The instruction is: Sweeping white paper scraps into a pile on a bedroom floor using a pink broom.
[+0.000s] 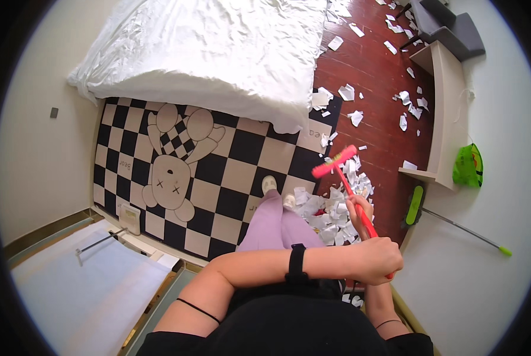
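With both hands I hold a red broom [343, 179]. My left hand [379, 261] is closed in a fist round the end of its handle, and that forearm crosses in front of my body. Farther along the same handle, my right hand [360, 215] wraps its fingers round it. The broom's head, red with some yellowish bristles, is at the far end of the handle, over the border of mat and wooden floor. Below it lies a heap of torn white paper scraps [335, 212], partly hidden by my arms and leg.
More paper scraps [354, 118] are scattered over the dark red wooden floor [379, 136]. A white-sheeted bed [218, 47] stands ahead, above a checkered mat [215, 178]. Along the right are a grey chair [443, 29], a pale desk [443, 118], a green bag [468, 166] and a green-handled mop [464, 228].
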The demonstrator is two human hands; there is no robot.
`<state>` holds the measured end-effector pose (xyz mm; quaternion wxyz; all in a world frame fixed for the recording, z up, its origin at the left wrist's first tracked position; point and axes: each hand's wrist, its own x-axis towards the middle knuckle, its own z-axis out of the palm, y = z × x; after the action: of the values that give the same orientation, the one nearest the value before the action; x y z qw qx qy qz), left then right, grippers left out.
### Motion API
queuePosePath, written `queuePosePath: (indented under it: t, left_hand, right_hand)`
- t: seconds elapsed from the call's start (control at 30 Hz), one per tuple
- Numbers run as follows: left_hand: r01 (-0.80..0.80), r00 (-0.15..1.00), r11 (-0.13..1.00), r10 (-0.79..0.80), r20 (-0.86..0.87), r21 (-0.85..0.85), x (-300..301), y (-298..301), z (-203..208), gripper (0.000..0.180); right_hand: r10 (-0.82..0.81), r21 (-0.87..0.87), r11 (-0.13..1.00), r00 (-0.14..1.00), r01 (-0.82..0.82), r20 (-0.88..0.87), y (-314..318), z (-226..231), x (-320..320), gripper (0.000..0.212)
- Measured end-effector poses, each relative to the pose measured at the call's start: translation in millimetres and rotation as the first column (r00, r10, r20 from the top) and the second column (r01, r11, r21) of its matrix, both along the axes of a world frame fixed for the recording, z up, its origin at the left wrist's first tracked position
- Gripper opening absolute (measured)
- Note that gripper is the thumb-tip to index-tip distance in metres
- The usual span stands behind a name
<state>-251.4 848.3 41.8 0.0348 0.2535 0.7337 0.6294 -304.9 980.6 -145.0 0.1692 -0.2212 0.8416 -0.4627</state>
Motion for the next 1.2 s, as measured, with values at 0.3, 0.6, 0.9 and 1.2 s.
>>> queuePosePath:
  t: [0.3, 0.6, 0.9, 1.2]
  left_hand:
    - [0.028, 0.998, 0.906, -0.046, -0.033, -0.422, -59, 37, -72, 0.01]
    - [0.164, 0.985, 0.973, -0.169, -0.016, -0.163, -31, 94, -52, 0.01]
    - [0.231, 0.973, 0.953, -0.231, 0.025, -0.198, -13, 69, 16, 0.008]
    - [0.283, 0.959, 0.878, -0.266, 0.1, -0.386, -21, 79, -55, 0.011]
  right_hand:
    - [-0.062, -0.088, 0.993, 0.975, 0.082, 0.213, -56, -36, -40, 0.012]
    - [-0.126, -0.074, 0.985, 0.949, 0.153, 0.287, 64, -48, 16, 0.012]
    - [-0.299, -0.065, 0.945, 0.927, 0.321, 0.227, 28, -5, 39, 0.019]
    - [-0.214, -0.235, 0.924, 0.917, 0.302, 0.335, -7, -64, 31, 0.016]
